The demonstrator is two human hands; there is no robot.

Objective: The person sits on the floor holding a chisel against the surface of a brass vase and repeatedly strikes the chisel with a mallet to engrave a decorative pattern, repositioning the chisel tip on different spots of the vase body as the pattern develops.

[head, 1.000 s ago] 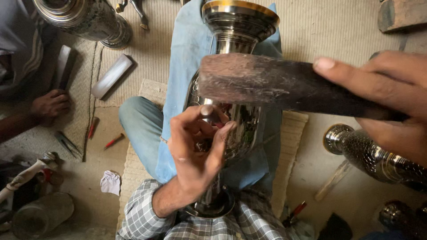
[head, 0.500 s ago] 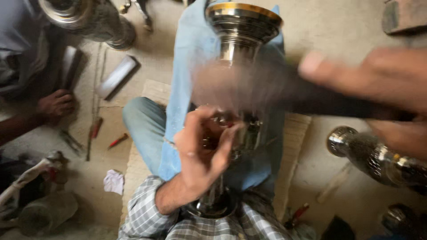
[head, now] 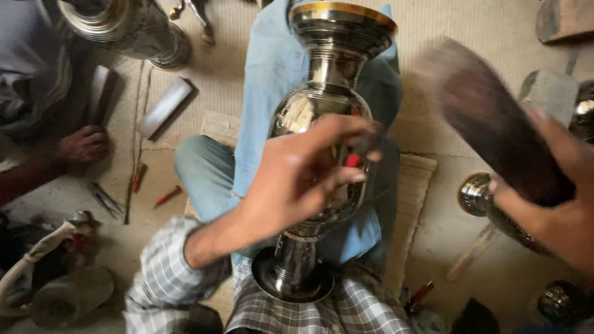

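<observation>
Our left hand pinches a small red-handled tool against the silver vase; at three o'clock, our right hand clasps a blurred wooden mallet.

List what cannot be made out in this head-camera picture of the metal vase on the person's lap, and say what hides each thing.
- Small red-tipped tool, head view: the left hand covers most of it, so its grip is unclear.
- Dark wooden block in the right hand: motion blur hides its shape.
- Vase middle: covered by the left hand.
- Second vase, top left: cut off by the frame edge.
</observation>
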